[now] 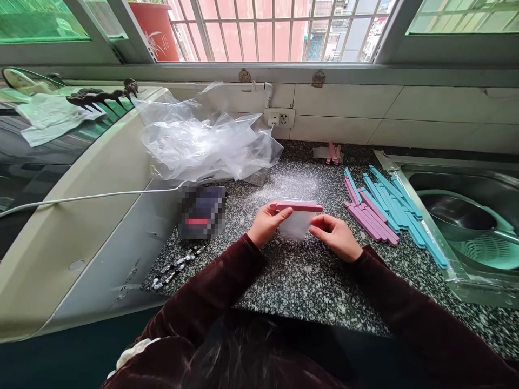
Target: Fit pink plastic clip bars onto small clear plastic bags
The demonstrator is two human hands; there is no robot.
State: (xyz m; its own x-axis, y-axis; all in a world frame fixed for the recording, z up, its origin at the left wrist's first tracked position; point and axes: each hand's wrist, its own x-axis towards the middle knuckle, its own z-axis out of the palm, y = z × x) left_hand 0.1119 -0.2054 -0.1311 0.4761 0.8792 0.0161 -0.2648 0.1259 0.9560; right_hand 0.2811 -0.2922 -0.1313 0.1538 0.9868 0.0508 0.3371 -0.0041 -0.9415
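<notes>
Counter (292, 281): speckled black-and-white stone, with a pale bright patch just beyond the hands
Back wall (336, 108): light tiles, a white socket (286, 118) with a plug in it, and a barred window (253, 32) above
Right side: sink (441, 161) set into the counter, with a dark pan (458, 210) and a teal colander (482, 254) in it
Left side: pale appliance (101, 162) crossed by a white cable (101, 198)
Back left of counter: crumpled clear plastic (211, 146), a blurred dark object (203, 210) in front of it
Loose clips: teal clips (433, 248) and pink-mauve clips (375, 226) lie between the right hand and the sink
Pink clip, place: (304, 207) raised over the counter, across the upper part of a small bag (295, 227)
Long axis: side to side, nearly level, the right end a touch lower
Ends: rounded one at the left fingers, the other pointing right
Clip's look: slim, straight, plain pink
Bag's look: translucent, milky, hanging below the clip, a clear strip showing above
Left hand (265, 222): grasping the clip's left end, thumb in front
Right hand (334, 235): fingertips at the bag's right edge; cannot tell whether they pinch it
</notes>
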